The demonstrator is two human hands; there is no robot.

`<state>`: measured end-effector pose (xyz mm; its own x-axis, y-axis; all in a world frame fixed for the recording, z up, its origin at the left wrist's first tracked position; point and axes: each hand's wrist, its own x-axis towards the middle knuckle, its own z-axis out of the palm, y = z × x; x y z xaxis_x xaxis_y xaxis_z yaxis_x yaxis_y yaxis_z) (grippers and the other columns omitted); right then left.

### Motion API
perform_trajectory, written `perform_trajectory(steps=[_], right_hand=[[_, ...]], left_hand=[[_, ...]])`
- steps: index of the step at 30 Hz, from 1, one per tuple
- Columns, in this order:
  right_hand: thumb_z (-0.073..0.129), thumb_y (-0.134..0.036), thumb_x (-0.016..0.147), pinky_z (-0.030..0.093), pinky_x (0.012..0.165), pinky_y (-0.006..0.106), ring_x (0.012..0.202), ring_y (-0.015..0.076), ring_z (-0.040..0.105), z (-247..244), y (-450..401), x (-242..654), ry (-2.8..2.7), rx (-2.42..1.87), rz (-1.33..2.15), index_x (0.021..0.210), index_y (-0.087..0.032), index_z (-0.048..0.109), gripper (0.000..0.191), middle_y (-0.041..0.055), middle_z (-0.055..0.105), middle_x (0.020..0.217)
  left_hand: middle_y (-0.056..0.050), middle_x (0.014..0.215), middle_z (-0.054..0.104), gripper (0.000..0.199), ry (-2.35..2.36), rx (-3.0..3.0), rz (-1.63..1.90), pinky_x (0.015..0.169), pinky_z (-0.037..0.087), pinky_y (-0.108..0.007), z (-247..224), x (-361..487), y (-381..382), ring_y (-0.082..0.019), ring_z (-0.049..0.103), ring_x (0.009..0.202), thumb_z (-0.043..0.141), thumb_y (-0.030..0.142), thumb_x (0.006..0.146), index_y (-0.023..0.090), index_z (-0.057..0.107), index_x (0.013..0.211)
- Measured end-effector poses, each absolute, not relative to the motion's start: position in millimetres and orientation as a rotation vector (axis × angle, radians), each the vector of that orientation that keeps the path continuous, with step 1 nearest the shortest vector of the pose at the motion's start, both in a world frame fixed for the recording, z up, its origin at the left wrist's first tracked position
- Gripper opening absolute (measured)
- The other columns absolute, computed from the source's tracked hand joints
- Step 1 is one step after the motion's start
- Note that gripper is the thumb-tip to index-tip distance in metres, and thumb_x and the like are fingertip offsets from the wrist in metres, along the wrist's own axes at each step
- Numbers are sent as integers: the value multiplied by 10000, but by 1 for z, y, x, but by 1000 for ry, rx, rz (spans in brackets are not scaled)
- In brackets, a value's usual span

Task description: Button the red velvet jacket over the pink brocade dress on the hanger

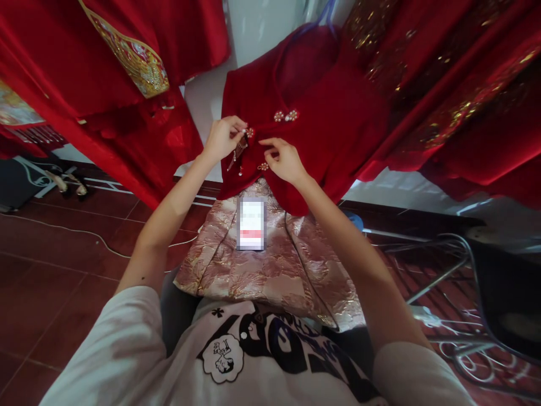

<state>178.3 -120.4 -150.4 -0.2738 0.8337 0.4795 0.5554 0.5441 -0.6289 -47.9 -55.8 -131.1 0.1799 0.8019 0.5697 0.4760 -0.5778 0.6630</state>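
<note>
A dark red garment (pixel 338 129) hangs in front of me from a purple hanger (pixel 321 23). Near its neckline sits a pearl-and-flower clasp (pixel 286 116). At its left side, my left hand (pixel 226 138) pinches a flower ornament (pixel 249 132), from which a tasselled piece (pixel 239 150) dangles. My right hand (pixel 285 160) is beside a lower flower ornament (pixel 264 167), its fingers apart over the red cloth. Below the garment, a phone (pixel 251 224) with a lit, blurred screen lies on pink-gold brocade fabric (pixel 270 270) across my lap.
Red embroidered garments (pixel 139 62) hang at the left, with sequinned red ones (pixel 456 84) at the right. A black chair (pixel 507 299) with metal legs stands at the lower right. Shoes (pixel 70 183) and a white cable (pixel 101 239) are at the left.
</note>
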Motion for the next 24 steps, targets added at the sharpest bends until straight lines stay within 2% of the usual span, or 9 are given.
perform_trajectory(steps=[3,6,8,10,12,16,21,24], right_hand=[[531,-129,908,655,941,409,975,214,747,-160,-134,183,-1903,-1166,403,1284,-177,713,421,125,744,1311],[560,-153,920,635,898,390,873,199,710,-175,-145,184,-1869,-1255,328,1175,-185,699,291,99,758,1112],[622,-212,941,624,872,392,860,212,691,-183,-150,183,-1836,-1357,287,1143,-184,681,212,91,732,1015],[697,-270,945,613,848,395,898,234,686,-187,-154,179,-1831,-1463,273,1152,-173,665,231,106,706,1038],[743,-276,942,602,830,382,946,244,684,-187,-158,174,-1865,-1539,271,1157,-165,653,258,127,683,1120],[746,-199,939,572,798,340,926,211,674,-186,-162,168,-1921,-1562,271,1053,-175,637,160,121,667,1181],[744,-114,865,559,772,298,787,168,668,-192,-155,170,-1844,-1441,511,878,-206,541,223,20,682,849],[784,-126,808,558,713,252,732,148,679,-193,-151,175,-1759,-1285,731,839,-214,513,286,-10,664,756]], left_hand=[[-55,934,758,144,1293,2042,1471,946,612,-324,-153,-55,-76,-219,747,993,774,202,893,228,706,1017],[-47,910,762,99,1305,2054,1389,838,608,-301,-179,-56,-92,-196,731,881,763,189,875,223,694,937],[-45,909,759,104,1282,2104,1270,780,596,-297,-191,-52,-97,-191,714,828,765,177,839,218,685,891],[-38,909,742,151,1294,2134,1165,778,586,-299,-196,-46,-99,-192,708,830,784,174,810,208,667,900],[-23,889,713,248,1351,2135,1059,799,574,-301,-197,-41,-102,-194,702,840,825,166,782,199,626,927],[12,825,642,340,1493,2135,924,794,526,-307,-194,-35,-111,-182,658,767,801,59,770,207,556,954],[29,740,579,274,1614,2124,990,769,495,-314,-180,-42,-116,-177,604,704,732,30,787,209,552,888],[20,745,606,172,1442,2059,1026,696,495,-273,-162,-48,-119,-148,600,649,704,71,835,187,596,901]])
